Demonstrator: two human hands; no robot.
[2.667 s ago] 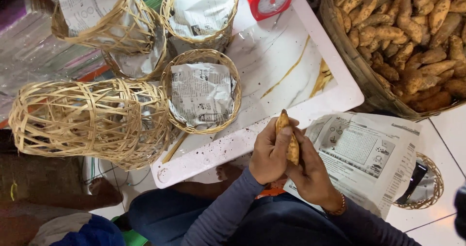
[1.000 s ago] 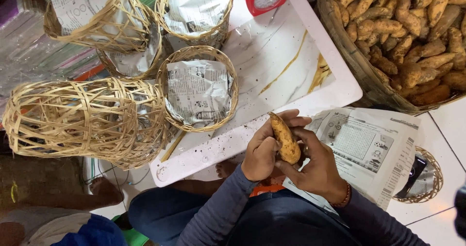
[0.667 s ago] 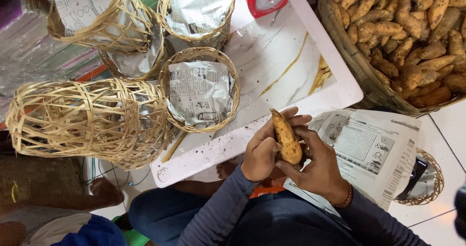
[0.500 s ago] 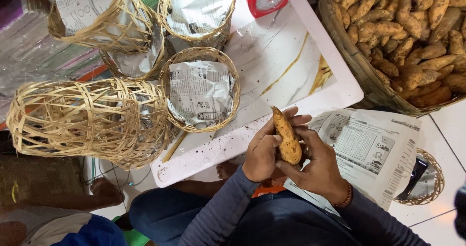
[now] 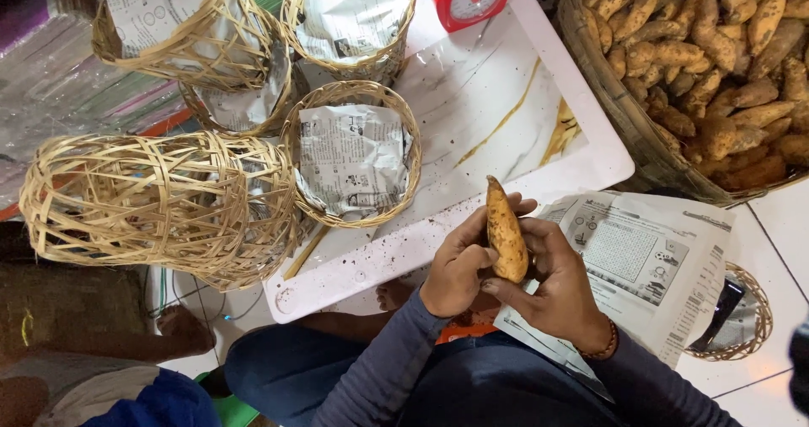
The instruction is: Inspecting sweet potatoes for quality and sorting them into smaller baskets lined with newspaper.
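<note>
Orange-brown sweet potato, dirt-speckled, upright, tapered.

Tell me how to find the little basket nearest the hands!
Start at the white tray. On its left side sit several woven baskets. The nearest one stands upright, lined with newspaper, just above the left hand, unlike the empty basket lying on its side beside it.

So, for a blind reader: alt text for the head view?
Two hands, left hand and right hand, hold a sweet potato upright over a lap. Ahead: a paper-lined woven basket on a white tray, and a big basket of tubers.
</note>
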